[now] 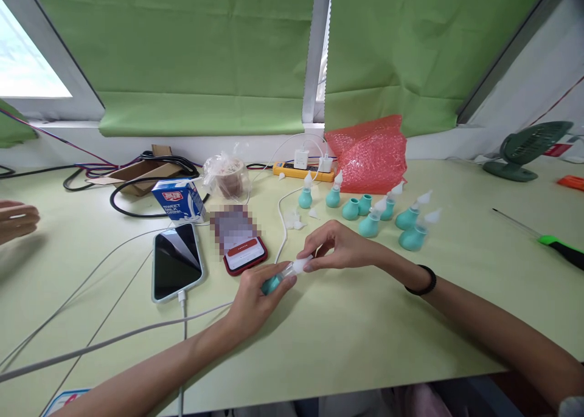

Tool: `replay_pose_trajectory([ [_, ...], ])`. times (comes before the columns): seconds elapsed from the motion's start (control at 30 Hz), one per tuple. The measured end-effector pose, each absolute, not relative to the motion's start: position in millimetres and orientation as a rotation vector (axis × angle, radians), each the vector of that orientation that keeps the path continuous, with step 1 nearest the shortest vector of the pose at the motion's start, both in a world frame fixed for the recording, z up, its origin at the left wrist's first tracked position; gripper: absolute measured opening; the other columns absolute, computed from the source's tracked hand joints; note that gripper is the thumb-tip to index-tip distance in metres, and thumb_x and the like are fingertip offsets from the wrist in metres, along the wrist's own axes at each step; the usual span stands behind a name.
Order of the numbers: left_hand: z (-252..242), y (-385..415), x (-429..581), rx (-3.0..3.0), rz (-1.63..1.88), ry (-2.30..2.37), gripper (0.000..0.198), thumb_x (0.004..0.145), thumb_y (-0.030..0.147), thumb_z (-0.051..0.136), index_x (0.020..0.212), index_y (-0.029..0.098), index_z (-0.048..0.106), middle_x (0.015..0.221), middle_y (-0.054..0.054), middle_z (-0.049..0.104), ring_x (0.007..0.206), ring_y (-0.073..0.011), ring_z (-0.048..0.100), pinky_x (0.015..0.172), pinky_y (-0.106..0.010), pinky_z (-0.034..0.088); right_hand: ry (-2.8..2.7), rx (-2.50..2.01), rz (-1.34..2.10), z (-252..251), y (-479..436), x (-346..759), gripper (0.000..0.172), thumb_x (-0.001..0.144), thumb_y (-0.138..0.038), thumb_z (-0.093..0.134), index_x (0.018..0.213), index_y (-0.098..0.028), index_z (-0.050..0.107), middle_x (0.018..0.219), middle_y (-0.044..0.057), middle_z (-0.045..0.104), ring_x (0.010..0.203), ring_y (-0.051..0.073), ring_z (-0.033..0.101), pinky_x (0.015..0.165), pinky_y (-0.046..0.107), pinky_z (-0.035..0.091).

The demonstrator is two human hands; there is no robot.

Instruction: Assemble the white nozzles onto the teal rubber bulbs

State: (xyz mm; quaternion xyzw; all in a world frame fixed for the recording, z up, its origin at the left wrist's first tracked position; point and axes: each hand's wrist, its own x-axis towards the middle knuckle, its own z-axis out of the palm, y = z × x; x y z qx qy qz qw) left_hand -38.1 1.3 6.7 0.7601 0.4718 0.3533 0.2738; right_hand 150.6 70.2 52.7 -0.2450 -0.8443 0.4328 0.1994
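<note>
My left hand (pixel 253 301) is closed around the teal bulb (pixel 272 282) of a small squeeze device, low over the pale green table (pixel 347 344). My right hand (pixel 337 247), a black band on its wrist, pinches the clear tip (pixel 302 264) that sticks out of that bulb. Behind my hands stand several more teal bulbs (pixel 413 237), most with clear tips, and two without (pixel 356 207). Loose clear tips (pixel 294 219) lie nearby.
A phone (pixel 177 262) on a charging cable and a second phone in a red case (pixel 244 254) lie left of my hands. Farther back: a milk carton (pixel 179 199), a bagged cup (pixel 228 177), a power strip (pixel 298 171), red bubble wrap (pixel 369 152). A green-handled screwdriver (pixel 559 247) and fan (pixel 524 149) are right. Another person's hand (pixel 16 219) shows far left.
</note>
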Motion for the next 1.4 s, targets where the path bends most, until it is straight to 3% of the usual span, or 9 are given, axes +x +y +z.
replay_pose_trajectory([
  [0.2, 5, 1, -38, 2.088, 0.965, 1.243, 0.027, 0.08, 0.033, 0.046, 0.084, 0.013, 0.064, 0.063, -0.001, 0.058, 0.065, -0.0144, 0.051, 0.06, -0.022, 0.04, -2.362, -0.728, 1.246, 48, 72, 150, 0.027, 0.068, -0.033, 0.062, 0.081, -0.01, 0.068, 0.058, 0.004, 0.062, 0.051, 0.008, 0.054, 0.045, 0.017, 0.045],
  [0.43, 7, 0, -38, 2.095, 0.943, 1.269, 0.027, 0.082, 0.032, 0.043, 0.082, 0.013, 0.062, 0.063, 0.0, 0.056, 0.058, -0.0112, 0.046, 0.054, -0.021, 0.036, -2.066, -0.736, 1.543, 37, 72, 145, 0.025, 0.064, -0.029, 0.066, 0.08, -0.01, 0.068, 0.064, 0.005, 0.065, 0.059, 0.013, 0.061, 0.057, 0.025, 0.052],
  [0.97, 7, -1, -35, 2.123, 0.933, 1.264, 0.025, 0.082, 0.03, 0.043, 0.083, 0.013, 0.062, 0.064, -0.001, 0.055, 0.062, -0.0131, 0.049, 0.057, -0.022, 0.038, -1.981, -0.794, 1.659, 32, 71, 140, 0.021, 0.06, -0.027, 0.069, 0.072, -0.01, 0.068, 0.058, 0.003, 0.064, 0.053, 0.012, 0.06, 0.054, 0.024, 0.05],
  [1.1, 8, 1, -37, 2.048, 0.951, 1.273, 0.024, 0.081, 0.032, 0.046, 0.09, 0.016, 0.062, 0.067, 0.001, 0.058, 0.059, -0.0114, 0.049, 0.056, -0.021, 0.038, -1.865, -0.821, 1.547, 37, 65, 134, 0.016, 0.059, -0.026, 0.068, 0.061, -0.01, 0.065, 0.05, 0.001, 0.059, 0.044, 0.009, 0.055, 0.044, 0.02, 0.046],
  [1.27, 4, 0, -39, 1.888, 1.089, 1.19, 0.038, 0.081, 0.03, 0.047, 0.116, 0.016, 0.047, 0.103, -0.007, 0.058, 0.091, -0.0187, 0.053, 0.074, -0.028, 0.045, -1.734, -0.914, 1.093, 62, 67, 143, 0.017, 0.061, -0.026, 0.065, 0.054, -0.012, 0.059, 0.045, -0.002, 0.052, 0.039, 0.005, 0.045, 0.037, 0.017, 0.036],
  [1.4, 2, 0, -38, 2.031, 1.053, 1.16, 0.03, 0.082, 0.023, 0.042, 0.111, 0.017, 0.049, 0.113, -0.01, 0.053, 0.101, -0.0199, 0.05, 0.083, -0.034, 0.044, -1.684, -1.006, 0.614, 74, 83, 161, 0.018, 0.062, -0.023, 0.063, 0.05, -0.013, 0.053, 0.045, -0.003, 0.048, 0.042, 0.006, 0.041, 0.04, 0.019, 0.033],
])
